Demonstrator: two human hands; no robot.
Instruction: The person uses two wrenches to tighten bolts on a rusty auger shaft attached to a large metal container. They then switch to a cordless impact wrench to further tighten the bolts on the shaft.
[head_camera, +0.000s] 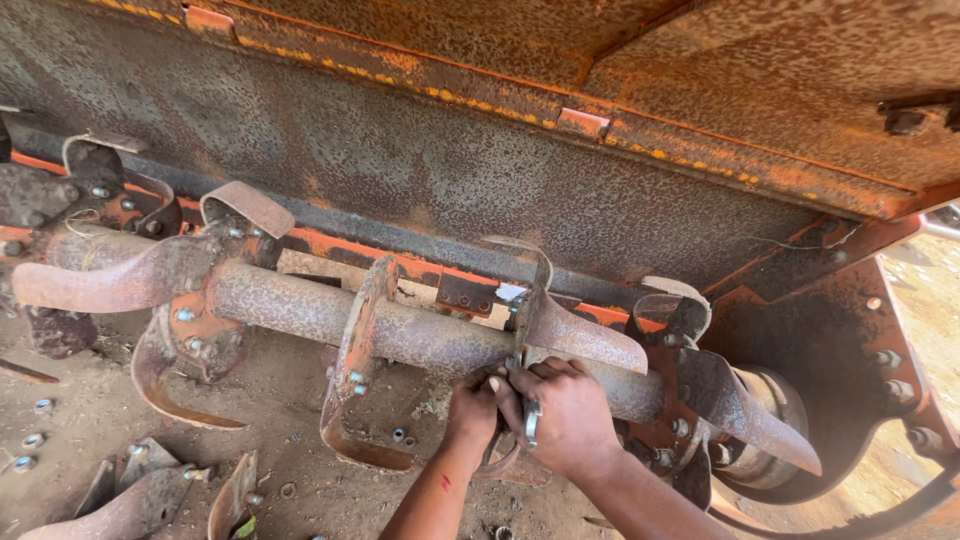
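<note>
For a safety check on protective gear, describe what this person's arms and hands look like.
Both forearms are bare, with no sleeves in view. The left hand and right hand wear no gloves, rings or watch. A small red mark shows on the left forearm.

Rotor shaft (300, 310) cut off at left edge, wrench (531, 420) mostly hidden under the right hand (570, 415).

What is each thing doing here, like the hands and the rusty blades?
left hand: gripping a blade at the flange
right hand: closed on a wrench
shaft: rusty, blades bolted on
loose blades: lying on the dirt
loose bolts: scattered on the ground
</note>
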